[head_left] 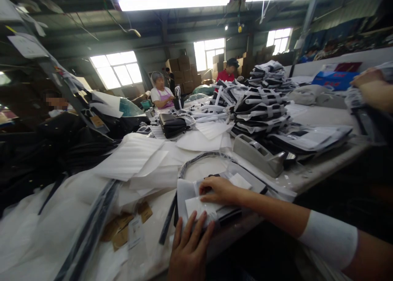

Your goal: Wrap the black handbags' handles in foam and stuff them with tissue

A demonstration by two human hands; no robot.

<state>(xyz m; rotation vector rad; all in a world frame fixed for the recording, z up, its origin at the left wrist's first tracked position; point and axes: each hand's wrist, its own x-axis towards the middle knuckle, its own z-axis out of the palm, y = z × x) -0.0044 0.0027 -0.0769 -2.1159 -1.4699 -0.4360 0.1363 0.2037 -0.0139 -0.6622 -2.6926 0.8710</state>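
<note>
On the near edge of the table lies a dark bag [231, 219] largely covered by white wrapping sheet [184, 190]. Its looped handle [201, 157], wrapped in clear plastic, arches out behind it. My left hand [189, 244] rests flat at the bag's near left corner, fingers spread on the white wrapping. Over the middle of the bag, my right hand [218, 190] has its fingers curled in toward the thumb, against the wrapping. What is pinched there, if anything, is hidden. A grey tape dispenser [258, 155] stands just beyond the bag on the right.
White foam sheets [132, 156] spread across the left and middle. Brown tags [121, 232] and a plastic-wrapped strap [89, 232] lie at left. Behind stand a black bag [172, 125] and stacked wrapped bags [260, 109]. Another person's hand [371, 78] is at right; co-workers [161, 93] sit farther back.
</note>
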